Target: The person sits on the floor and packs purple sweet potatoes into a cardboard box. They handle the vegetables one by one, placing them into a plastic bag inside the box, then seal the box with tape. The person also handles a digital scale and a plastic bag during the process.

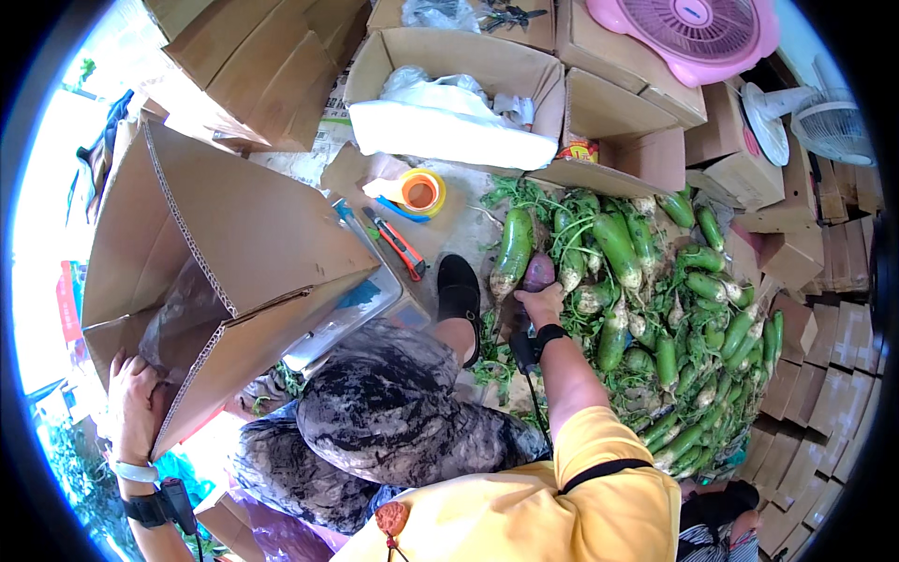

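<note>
My left hand (133,386) grips the wall of an open cardboard box (281,211) at the left, fingers at the opening. The box is tilted, and a clear plastic liner (186,316) shows inside it. On the floor, my right hand (542,305) is around a purple object (539,272); its far end shows past my fingers, and my hand hides much of the rest. A large green radish (514,246) lies just beyond that hand. Many more green radishes (618,246), some with leaves, are heaped to the right.
A red utility knife (399,246) and a yellow tape roll (421,192) lie on the floor beyond my shoe (458,288). Open cardboard boxes (456,56) stand at the back, with a pink fan (692,28) and a white fan (836,126). Stacked cartons (829,379) line the right. Another person (716,520) is at lower right.
</note>
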Demonstrator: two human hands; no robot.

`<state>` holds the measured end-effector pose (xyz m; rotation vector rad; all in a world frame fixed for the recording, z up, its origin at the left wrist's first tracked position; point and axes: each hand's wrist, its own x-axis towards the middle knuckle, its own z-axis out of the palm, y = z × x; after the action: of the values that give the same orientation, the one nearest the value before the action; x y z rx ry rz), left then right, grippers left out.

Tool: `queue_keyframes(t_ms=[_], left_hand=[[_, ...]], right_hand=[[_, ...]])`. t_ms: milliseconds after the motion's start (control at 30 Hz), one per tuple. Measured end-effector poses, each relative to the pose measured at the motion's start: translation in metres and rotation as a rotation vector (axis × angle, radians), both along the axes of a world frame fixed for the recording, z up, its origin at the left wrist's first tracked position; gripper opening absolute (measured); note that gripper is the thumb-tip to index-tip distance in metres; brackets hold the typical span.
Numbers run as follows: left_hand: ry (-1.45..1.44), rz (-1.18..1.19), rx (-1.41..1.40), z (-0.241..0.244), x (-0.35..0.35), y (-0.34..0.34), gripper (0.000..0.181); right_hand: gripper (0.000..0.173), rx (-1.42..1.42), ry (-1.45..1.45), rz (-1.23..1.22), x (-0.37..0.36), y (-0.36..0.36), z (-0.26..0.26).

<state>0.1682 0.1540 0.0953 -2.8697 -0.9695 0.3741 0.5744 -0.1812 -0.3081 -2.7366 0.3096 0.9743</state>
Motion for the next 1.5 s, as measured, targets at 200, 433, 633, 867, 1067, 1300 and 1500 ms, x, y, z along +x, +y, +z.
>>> queue_keyframes(t_ms=[200, 433, 633, 867, 1067, 1300, 1500], left_hand=[[-0.016, -0.007, 0.016, -0.004, 0.003, 0.001, 0.018], [0.01, -0.011, 0.021, -0.01, -0.014, 0.003, 0.019], [0.108, 0.046, -0.02, -0.01, -0.012, 0.005, 0.019], [0.065, -0.045, -0.084, -0.004, 0.0, 0.001, 0.011], [0.124, -0.047, -0.02, 0.03, -0.012, -0.008, 0.006], [0.106, -0.093, 0.074, 0.009, -0.025, 0.001, 0.017], [0.236, -0.018, 0.082, 0.022, -0.016, -0.008, 0.018]], right_hand=[[0.089, 0.202, -0.018, 0.0, 0.011, -0.019, -0.019], [0.067, 1.017, 0.236, -0.308, 0.023, -0.07, 0.042], [0.059, 1.383, 0.388, -0.516, 0.058, -0.09, 0.127], [0.079, 1.599, 0.25, -0.141, 0.084, -0.016, 0.25], [0.092, 1.635, 0.145, 0.358, 0.091, 0.08, 0.379], [0.097, 1.556, 0.274, 1.169, -0.033, 0.248, 0.519], [0.092, 1.086, 0.615, 1.817, -0.166, 0.361, 0.498]])
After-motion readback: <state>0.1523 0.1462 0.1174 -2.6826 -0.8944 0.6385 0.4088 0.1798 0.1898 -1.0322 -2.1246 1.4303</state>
